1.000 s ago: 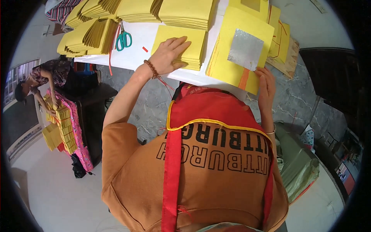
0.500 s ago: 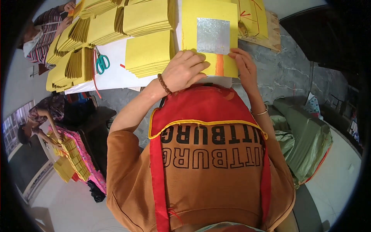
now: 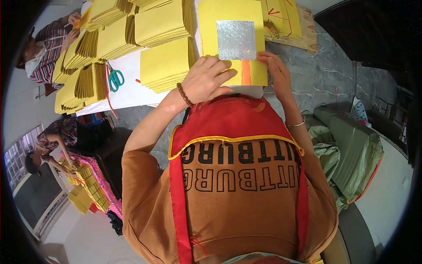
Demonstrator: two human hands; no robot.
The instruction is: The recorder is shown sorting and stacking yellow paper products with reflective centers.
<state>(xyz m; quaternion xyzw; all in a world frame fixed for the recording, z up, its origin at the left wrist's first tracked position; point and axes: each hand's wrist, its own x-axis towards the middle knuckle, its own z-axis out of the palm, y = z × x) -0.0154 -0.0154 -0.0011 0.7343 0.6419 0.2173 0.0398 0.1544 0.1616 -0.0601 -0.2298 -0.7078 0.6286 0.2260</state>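
A yellow paper sheet lies in front of me at the table's near edge, with a silver foil square on its face. Its near end is folded up into a flap, which carries an orange strip. My left hand grips the flap's left side with bent fingers, the fingertips on the fold's upper edge. At the opposite side my right hand pinches the flap by its right corner. The undersides of both hands are hidden.
Stacks of folded yellow paper cover the table's left, beside green-handled scissors. A tied yellow bundle sits on a wooden board at far right. Green wrapped bales stand at right. Two other people work at left.
The view has shifted slightly, so the table's things sit a little further left. Both hands keep their places on the folded flap, with hardly any movement.
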